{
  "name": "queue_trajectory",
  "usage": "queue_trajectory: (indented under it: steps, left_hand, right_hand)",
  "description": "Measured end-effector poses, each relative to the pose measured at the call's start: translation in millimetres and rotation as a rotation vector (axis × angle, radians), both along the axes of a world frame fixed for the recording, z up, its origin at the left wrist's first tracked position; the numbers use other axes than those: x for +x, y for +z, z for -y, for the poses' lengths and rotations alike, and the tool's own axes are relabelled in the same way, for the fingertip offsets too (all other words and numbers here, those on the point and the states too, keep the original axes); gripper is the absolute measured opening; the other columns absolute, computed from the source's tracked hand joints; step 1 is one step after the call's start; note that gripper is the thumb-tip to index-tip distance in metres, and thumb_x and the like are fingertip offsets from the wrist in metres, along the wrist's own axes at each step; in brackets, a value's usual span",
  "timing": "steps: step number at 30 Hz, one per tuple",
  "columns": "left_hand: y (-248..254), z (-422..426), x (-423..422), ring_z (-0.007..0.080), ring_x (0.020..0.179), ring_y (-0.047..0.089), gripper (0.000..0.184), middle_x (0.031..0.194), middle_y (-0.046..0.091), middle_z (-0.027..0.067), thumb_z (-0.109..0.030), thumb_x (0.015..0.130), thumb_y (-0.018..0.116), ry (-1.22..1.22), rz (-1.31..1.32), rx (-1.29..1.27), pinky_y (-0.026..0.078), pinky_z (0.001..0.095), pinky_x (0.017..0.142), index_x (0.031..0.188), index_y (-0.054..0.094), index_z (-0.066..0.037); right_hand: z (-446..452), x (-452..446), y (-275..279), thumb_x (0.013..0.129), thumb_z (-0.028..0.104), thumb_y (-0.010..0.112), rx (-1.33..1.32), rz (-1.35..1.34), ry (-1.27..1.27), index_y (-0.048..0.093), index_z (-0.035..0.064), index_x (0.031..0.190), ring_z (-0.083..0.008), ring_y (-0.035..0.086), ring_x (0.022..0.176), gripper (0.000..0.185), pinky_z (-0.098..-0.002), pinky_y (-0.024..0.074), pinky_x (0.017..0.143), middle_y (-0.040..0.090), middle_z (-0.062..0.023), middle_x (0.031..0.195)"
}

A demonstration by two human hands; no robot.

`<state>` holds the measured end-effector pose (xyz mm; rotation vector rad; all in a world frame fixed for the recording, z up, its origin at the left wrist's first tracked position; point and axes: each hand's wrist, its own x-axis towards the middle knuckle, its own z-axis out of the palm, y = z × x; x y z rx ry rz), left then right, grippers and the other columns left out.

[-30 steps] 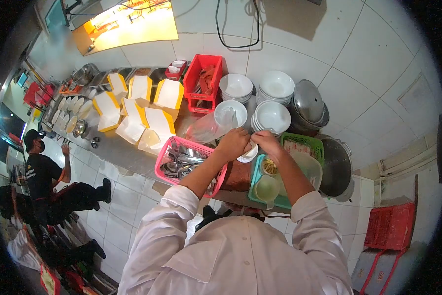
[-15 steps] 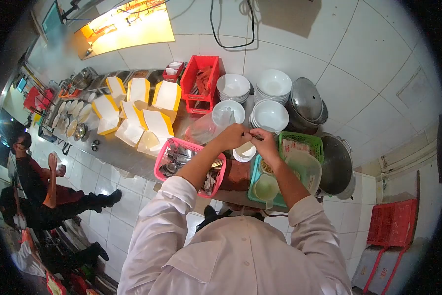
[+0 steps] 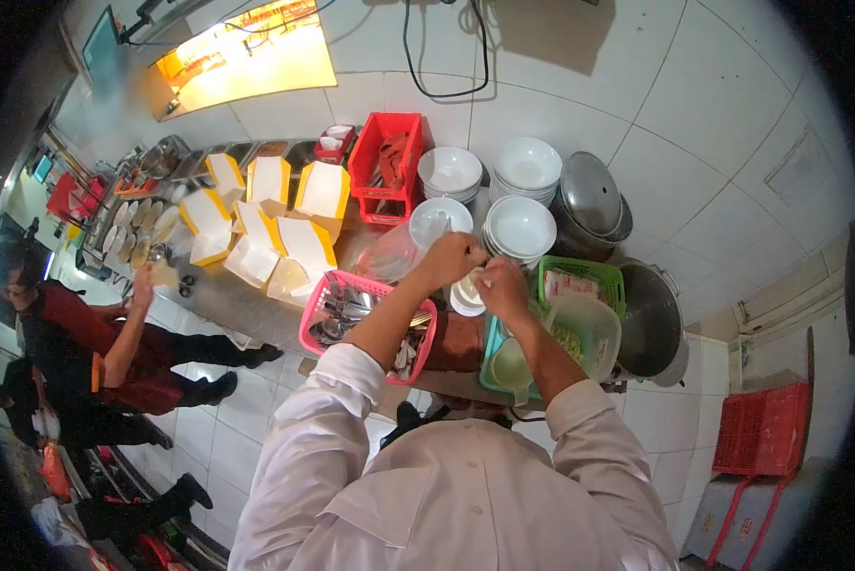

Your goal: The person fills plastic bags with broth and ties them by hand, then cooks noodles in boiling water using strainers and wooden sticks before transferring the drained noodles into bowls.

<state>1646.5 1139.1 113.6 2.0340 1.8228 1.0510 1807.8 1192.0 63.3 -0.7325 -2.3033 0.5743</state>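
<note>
Close together over the counter, my left hand (image 3: 454,259) and my right hand (image 3: 503,287) are both closed, fingertips pinched. Something pale and thin seems to hang between them, too small and hidden to name. Below the fingers stands a small stack of white cups or bowls (image 3: 466,306), partly covered by my right hand. Just beyond my left hand is a white bowl (image 3: 437,217) with a utensil in it. A clear plastic bag (image 3: 382,257) lies to its left. Under my left forearm sits a pink basket (image 3: 305,333) of cutlery.
Several open yellow-and-white boxes (image 3: 305,246) stand left. Stacked white bowls (image 3: 520,226), a red bin (image 3: 363,162) and a lidded pot (image 3: 591,195) are behind. Right are a green basket (image 3: 620,285), a plastic jug (image 3: 510,364) and a large pot (image 3: 658,324). A co-worker (image 3: 94,333) stands left.
My hands have moved slightly apart, the right one lower and nearer my body. The co-worker at left has come closer to the counter, one hand raised with something pale in it.
</note>
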Motion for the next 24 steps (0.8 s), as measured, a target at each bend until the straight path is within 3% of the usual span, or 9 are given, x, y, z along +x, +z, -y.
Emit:
queue_trajectory:
  steps: [2,4,6,9,10,12,14,18,24]
  left_hand:
    - [11,-3,-3,0.0383,0.062,0.056,0.024,0.066,0.057,0.0229,-0.018,0.079,0.055,0.062,0.218,-0.059,0.044,0.0454,0.062,0.069,0.059,0.004]
    - [12,-2,-7,0.037,0.063,0.056,0.022,0.067,0.057,0.0234,-0.016,0.08,0.055,0.056,0.22,-0.056,0.044,0.0444,0.063,0.071,0.058,0.004]
    - [3,3,-8,0.0357,0.065,0.056,0.02,0.069,0.056,0.0238,-0.014,0.08,0.054,0.057,0.22,-0.057,0.043,0.0435,0.063,0.073,0.058,0.004]
    - [-37,7,-7,0.0332,0.083,0.058,0.014,0.084,0.06,0.0207,-0.012,0.078,0.059,0.017,0.161,0.096,0.044,0.0407,0.072,0.082,0.059,0.002]
    - [-36,12,-1,0.0332,0.083,0.058,0.014,0.084,0.06,0.0207,-0.012,0.078,0.059,0.018,0.167,0.095,0.044,0.0407,0.072,0.082,0.059,0.002]
    - [-35,24,11,0.0324,0.083,0.058,0.018,0.088,0.064,0.0151,-0.01,0.074,0.067,0.012,0.15,0.345,0.045,0.0393,0.074,0.09,0.065,-0.002]
    - [-40,27,23,0.0317,0.084,0.057,0.021,0.089,0.065,0.0137,-0.01,0.072,0.07,0.072,0.227,0.329,0.045,0.0385,0.076,0.092,0.067,-0.003]
    - [-55,32,39,0.0298,0.088,0.055,0.026,0.09,0.067,0.0112,-0.012,0.069,0.076,0.28,0.401,0.19,0.044,0.0386,0.08,0.094,0.071,-0.006]
    - [-90,25,48,0.0271,0.089,0.054,0.02,0.088,0.067,0.0076,-0.013,0.068,0.075,0.393,0.2,0.409,0.041,0.0391,0.079,0.087,0.072,-0.008]
  right_hand:
    - [6,2,-14,0.073,0.013,0.069,0.031,0.039,0.025,0.07,0.0048,0.077,-0.0335,0.058,0.08,0.009,-0.0429,0.0453,0.07,0.06,-0.0146,0.078]
    - [5,-1,-18,0.071,0.011,0.07,-0.177,-0.086,-0.031,0.071,0.0047,0.076,-0.0333,0.058,0.08,0.007,-0.0429,0.0454,0.071,0.06,-0.0147,0.079]
    - [-3,-4,-14,0.071,0.009,0.07,-0.12,-0.093,-0.021,0.071,0.0045,0.076,-0.0331,0.059,0.077,0.007,-0.0427,0.0459,0.069,0.061,-0.0145,0.078]
    - [-11,-10,-6,0.069,0.005,0.072,-0.132,-0.09,-0.009,0.072,0.0045,0.077,-0.0294,0.062,0.069,0.008,-0.0384,0.0481,0.064,0.064,-0.0143,0.074]
    - [-13,-9,-1,0.069,0.004,0.073,-0.19,-0.067,0.003,0.072,0.0045,0.078,-0.026,0.065,0.064,0.009,-0.0343,0.05,0.061,0.066,-0.0143,0.07]
    - [-15,-6,11,0.071,0.003,0.071,-0.107,-0.08,0.054,0.072,0.0023,0.078,-0.0224,0.066,0.06,0.007,-0.0308,0.0506,0.059,0.067,-0.0138,0.068]
    - [-17,-5,20,0.073,0.002,0.068,-0.387,-0.132,0.079,0.071,0.0001,0.077,-0.0198,0.066,0.061,0.005,-0.0302,0.051,0.06,0.068,-0.0128,0.069]
    - [-10,-1,29,0.074,0.003,0.066,-0.407,-0.064,0.035,0.069,-0.0015,0.076,-0.0202,0.067,0.065,0.006,-0.0331,0.0495,0.06,0.067,-0.0153,0.069]
    - [-11,1,25,0.072,0.007,0.068,-0.272,0.0,-0.002,0.069,-0.0008,0.072,-0.0198,0.066,0.06,0.008,-0.0305,0.0502,0.058,0.067,-0.0141,0.066]
